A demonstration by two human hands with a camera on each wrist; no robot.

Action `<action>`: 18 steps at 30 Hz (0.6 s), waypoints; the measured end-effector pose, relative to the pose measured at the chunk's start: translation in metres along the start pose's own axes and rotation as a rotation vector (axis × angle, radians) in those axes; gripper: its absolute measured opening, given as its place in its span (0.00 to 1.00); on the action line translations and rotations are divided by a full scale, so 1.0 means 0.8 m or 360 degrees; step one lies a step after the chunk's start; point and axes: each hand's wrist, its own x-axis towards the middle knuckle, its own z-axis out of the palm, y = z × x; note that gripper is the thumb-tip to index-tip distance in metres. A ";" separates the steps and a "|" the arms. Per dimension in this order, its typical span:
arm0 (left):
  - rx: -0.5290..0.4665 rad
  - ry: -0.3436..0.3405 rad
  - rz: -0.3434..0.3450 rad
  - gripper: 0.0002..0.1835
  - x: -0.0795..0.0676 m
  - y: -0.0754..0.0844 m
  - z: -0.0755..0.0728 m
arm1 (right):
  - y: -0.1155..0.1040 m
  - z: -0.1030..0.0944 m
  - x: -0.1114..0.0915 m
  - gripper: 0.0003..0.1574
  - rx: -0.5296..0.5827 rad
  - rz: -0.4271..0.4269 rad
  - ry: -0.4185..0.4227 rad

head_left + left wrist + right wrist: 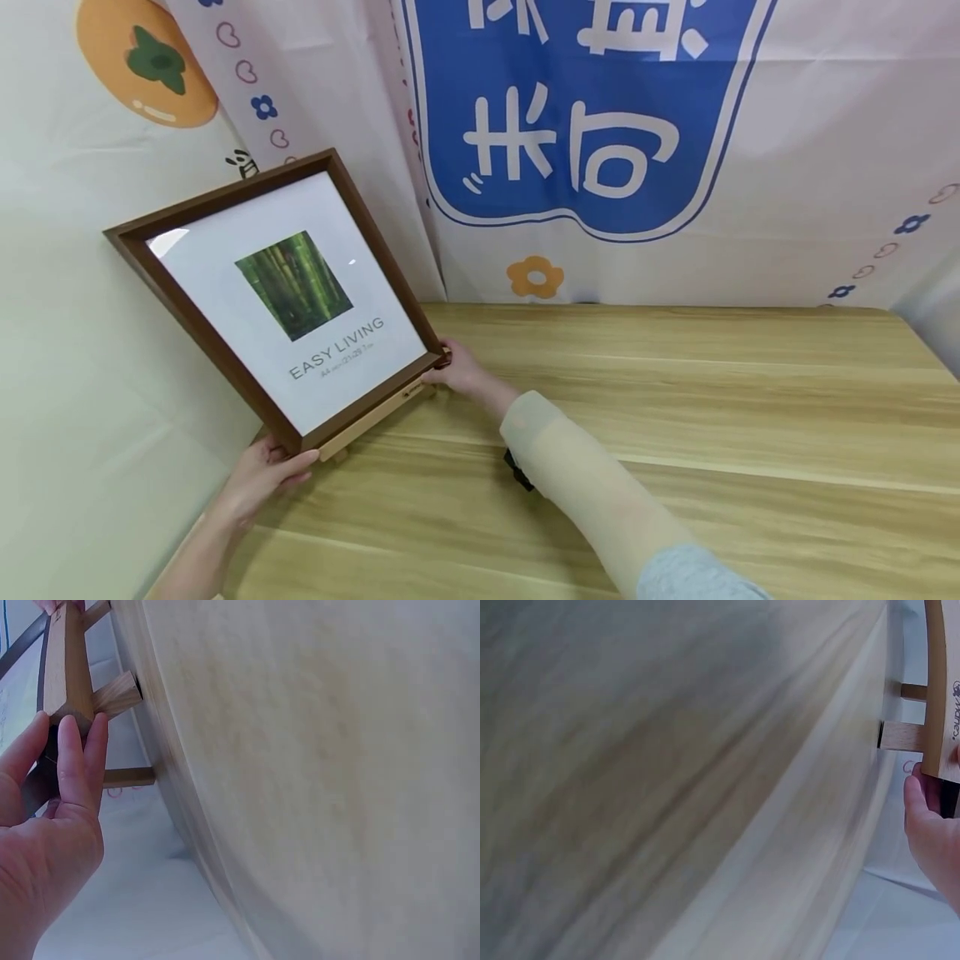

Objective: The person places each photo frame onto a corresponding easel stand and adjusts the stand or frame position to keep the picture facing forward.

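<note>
A brown picture frame point(375, 250) stands on the ledge of a small wooden easel point(371, 419) at the left of the table. Under its glass are a bamboo picture and the words "EASY LIVING". At the lower left corner, my left hand point(262, 479) pinches the end of the easel ledge, thumb in front and fingers underneath. My right hand point(465, 371) grips the ledge's other end, beside the frame's lower right corner. In the left wrist view, the easel legs point(118, 695) reach down to the tabletop; whether all of them touch it, I cannot tell.
The wood-grain table point(675, 400) extends to the right. Behind it hangs a white printed cloth point(810, 150) with a blue sign, and a pale wall covering point(112, 333) rises close to the frame's left side. A dark strap point(517, 471) shows below the right sleeve.
</note>
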 end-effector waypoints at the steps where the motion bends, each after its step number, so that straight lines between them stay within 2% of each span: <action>1: 0.0000 0.0001 -0.0005 0.45 0.002 0.001 0.002 | 0.000 -0.003 0.000 0.40 -0.0007 -0.0002 0.0005; 5: -0.0006 0.0003 -0.0012 0.48 0.008 0.004 0.011 | 0.002 -0.012 -0.001 0.40 -0.0042 -0.0012 0.0030; 9: -0.0025 -0.0032 0.0007 0.50 0.012 0.008 0.020 | 0.004 -0.024 -0.004 0.41 -0.0084 0.0041 0.0048; 14: 0.0007 -0.0039 0.0020 0.48 0.017 0.016 0.030 | 0.006 -0.040 -0.008 0.38 -0.0088 0.0085 0.0035; 18: 0.0040 -0.0066 0.0042 0.40 0.010 0.044 0.048 | 0.011 -0.052 -0.008 0.34 -0.0065 0.0102 0.0008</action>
